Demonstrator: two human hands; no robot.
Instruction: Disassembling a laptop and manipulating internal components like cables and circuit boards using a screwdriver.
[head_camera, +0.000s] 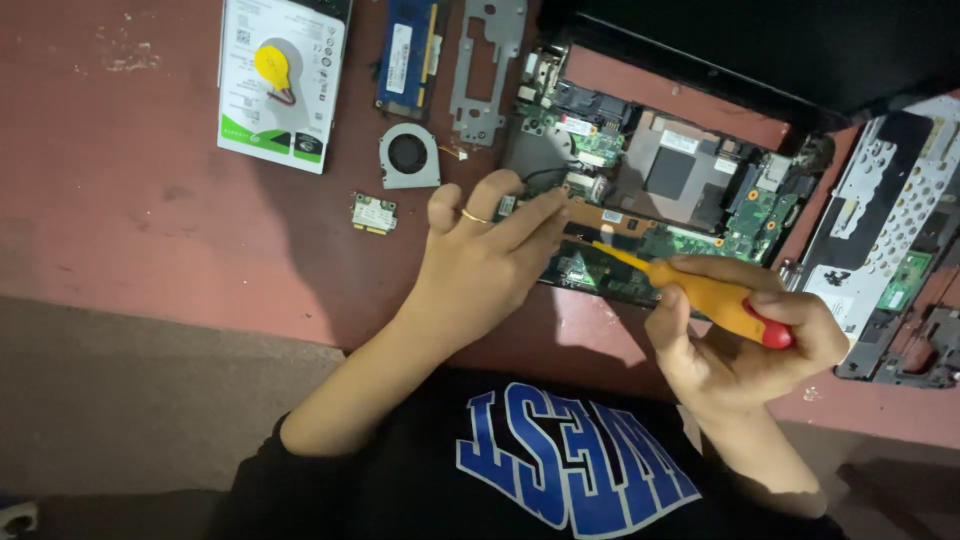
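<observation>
Head view: our left hand (490, 255) lay loosely spread, fingertips pressing the laptop motherboard (650, 200) on the red table (120, 200). Our right hand (740, 335) was closed around the yellow screwdriver (700, 295), tip at the board. We judged the board light, rigid, fragile; best gripped by its edges.

The person wears a black shirt (560, 470) with large blue block letters outlined in white across the chest. Its sleeves end above the elbows, leaving both forearms bare. The left hand (485, 255) carries a thin gold ring (474, 216) on one finger; the right hand (740, 335) is bare.
</observation>
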